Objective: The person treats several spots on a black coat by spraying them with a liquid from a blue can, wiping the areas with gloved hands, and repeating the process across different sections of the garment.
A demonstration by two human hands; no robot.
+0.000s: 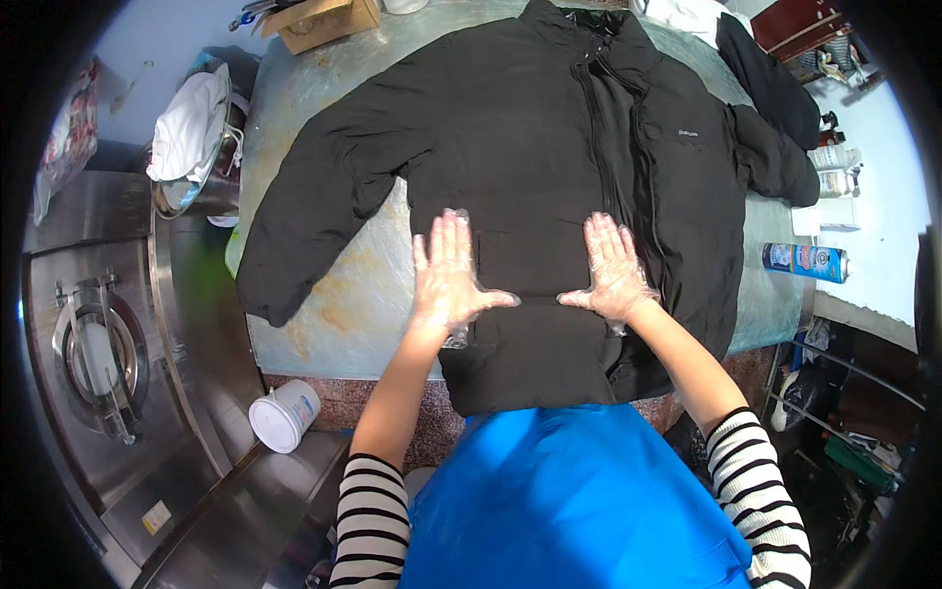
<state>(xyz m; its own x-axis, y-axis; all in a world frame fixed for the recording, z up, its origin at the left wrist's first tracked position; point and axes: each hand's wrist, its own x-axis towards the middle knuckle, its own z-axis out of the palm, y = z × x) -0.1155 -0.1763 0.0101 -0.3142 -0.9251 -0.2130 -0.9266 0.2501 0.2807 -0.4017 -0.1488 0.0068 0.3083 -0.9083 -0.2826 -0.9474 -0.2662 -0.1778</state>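
Note:
A black padded jacket (522, 147) lies spread front up across a metal-topped table (338, 294), its lower hem hanging over the near edge. The front zipper (600, 140) is undone, and its two sides run down the jacket right of the middle. My left hand (445, 276), in a clear plastic glove, rests flat on the lower front panel at its left border, fingers pointing away from me. Level with it, my right hand (614, 269), gloved the same way, lies flat beside the zipper edge. Both thumbs point inward along a horizontal seam. Neither hand grips anything.
A blue spray can (806, 263) lies at the table's right side, near several bottles (835, 169). A cardboard box (324, 23) sits at the far left corner. To the left are a metal drum with white cloth (193, 121), a steel front-loading machine (96, 353) and a white bucket (283, 416).

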